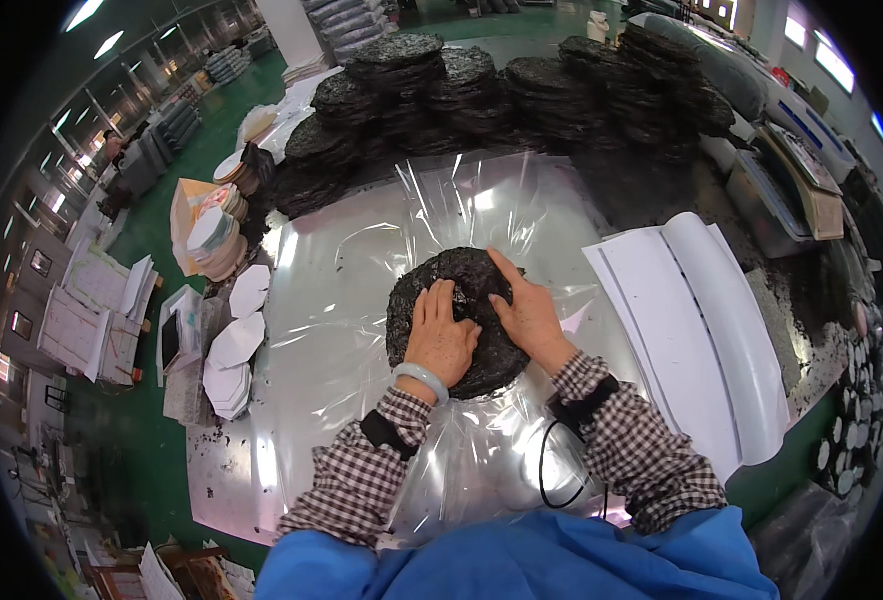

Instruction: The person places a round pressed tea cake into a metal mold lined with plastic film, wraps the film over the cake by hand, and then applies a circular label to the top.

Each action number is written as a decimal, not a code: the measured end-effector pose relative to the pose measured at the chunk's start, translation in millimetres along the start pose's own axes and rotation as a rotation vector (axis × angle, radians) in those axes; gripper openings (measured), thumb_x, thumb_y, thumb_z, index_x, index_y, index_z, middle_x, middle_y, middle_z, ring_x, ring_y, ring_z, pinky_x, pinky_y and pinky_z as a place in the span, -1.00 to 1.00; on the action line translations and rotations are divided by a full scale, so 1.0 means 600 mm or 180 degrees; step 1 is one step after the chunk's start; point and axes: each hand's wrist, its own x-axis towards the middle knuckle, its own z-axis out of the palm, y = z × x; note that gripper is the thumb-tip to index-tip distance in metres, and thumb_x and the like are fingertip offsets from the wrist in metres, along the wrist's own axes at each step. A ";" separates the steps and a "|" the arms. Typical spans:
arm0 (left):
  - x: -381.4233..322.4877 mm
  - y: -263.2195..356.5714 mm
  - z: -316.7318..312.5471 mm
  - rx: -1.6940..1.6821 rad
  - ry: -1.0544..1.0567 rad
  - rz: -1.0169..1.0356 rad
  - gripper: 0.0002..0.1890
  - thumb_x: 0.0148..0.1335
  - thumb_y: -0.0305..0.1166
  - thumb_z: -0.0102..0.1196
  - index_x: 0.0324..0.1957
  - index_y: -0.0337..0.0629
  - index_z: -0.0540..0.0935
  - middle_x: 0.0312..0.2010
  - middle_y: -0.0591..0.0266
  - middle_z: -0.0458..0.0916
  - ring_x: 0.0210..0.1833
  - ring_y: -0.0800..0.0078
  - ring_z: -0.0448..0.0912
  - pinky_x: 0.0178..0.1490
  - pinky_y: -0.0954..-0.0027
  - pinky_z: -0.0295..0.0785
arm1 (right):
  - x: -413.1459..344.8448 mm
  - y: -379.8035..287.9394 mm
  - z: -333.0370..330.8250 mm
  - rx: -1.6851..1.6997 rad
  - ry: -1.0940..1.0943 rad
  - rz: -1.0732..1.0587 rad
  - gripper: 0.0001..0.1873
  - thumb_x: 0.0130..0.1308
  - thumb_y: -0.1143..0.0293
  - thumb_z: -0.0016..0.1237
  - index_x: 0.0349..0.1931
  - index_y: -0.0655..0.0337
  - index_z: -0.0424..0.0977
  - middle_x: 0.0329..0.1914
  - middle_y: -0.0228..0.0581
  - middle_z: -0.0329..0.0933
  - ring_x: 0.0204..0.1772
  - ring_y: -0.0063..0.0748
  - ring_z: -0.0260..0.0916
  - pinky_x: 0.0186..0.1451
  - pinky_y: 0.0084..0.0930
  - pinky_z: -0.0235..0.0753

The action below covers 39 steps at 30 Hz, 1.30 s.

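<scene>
A round, dark stack of thin crinkled sheets, perhaps dried seaweed (486, 367), lies on clear plastic film (321, 300) spread over the table. On its left part rests my left hand (441, 345), palm down with the fingers extended; a pale bangle circles the wrist. My right hand (529, 315) touches the stack's right side, thumb on top and index finger reaching along the far right edge. Neither hand is visibly closed around the stack. The undersides of both hands are hidden.
Tall piles of similar dark rounds (554, 97) line the table's far side. White sheets (666, 322) lie at the right, near a plastic bin (768, 202). Octagonal white cards (237, 341) and a stack of paper pieces (216, 240) are at the left. A black cord loops near my right sleeve.
</scene>
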 end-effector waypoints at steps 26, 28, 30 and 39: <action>0.015 -0.013 -0.002 0.0587 -0.0897 0.0095 -0.09 0.28 0.25 -0.10 0.49 -0.13 0.05 0.54 -0.06 -0.19 0.58 -0.05 -0.25 0.52 -0.21 -0.41 | -0.034 -0.022 -0.085 -0.0929 0.0047 -0.2095 -0.60 0.37 0.25 -0.06 0.15 0.18 0.41 0.18 0.14 0.33 0.20 0.09 0.41 0.36 -0.11 0.32; 0.022 -0.019 0.002 0.0611 -0.1408 0.0117 -0.01 0.26 0.36 -0.19 0.52 -0.10 -0.05 0.55 -0.09 -0.31 0.59 -0.06 -0.37 0.50 -0.23 -0.51 | -0.032 0.013 -0.100 -0.1222 -0.0533 -0.2745 -0.57 0.33 0.12 -0.04 -0.06 0.36 0.53 -0.01 0.05 0.48 0.27 -0.05 0.35 0.56 -0.11 0.02; 0.029 -0.024 0.004 0.0347 -0.1876 0.0068 0.05 0.20 0.42 -0.19 0.52 -0.11 -0.09 0.54 -0.15 -0.37 0.58 -0.15 -0.43 0.47 -0.29 -0.56 | -0.030 0.034 -0.084 -0.1208 -0.0927 -0.2479 -0.59 0.32 0.13 -0.03 -0.12 0.37 0.54 -0.11 0.03 0.51 0.24 -0.09 0.35 0.57 -0.12 0.01; 0.029 -0.033 0.021 0.0149 -0.1851 0.0177 -0.06 0.23 0.32 -0.12 0.44 -0.21 0.15 0.52 -0.22 -0.23 0.57 -0.21 -0.35 0.48 -0.31 -0.45 | 0.078 -0.006 -0.095 -0.0667 -0.3478 -0.1424 -0.74 0.24 0.15 0.12 -0.29 0.16 0.62 0.00 -0.19 0.57 0.02 -0.12 0.49 0.27 -0.21 0.33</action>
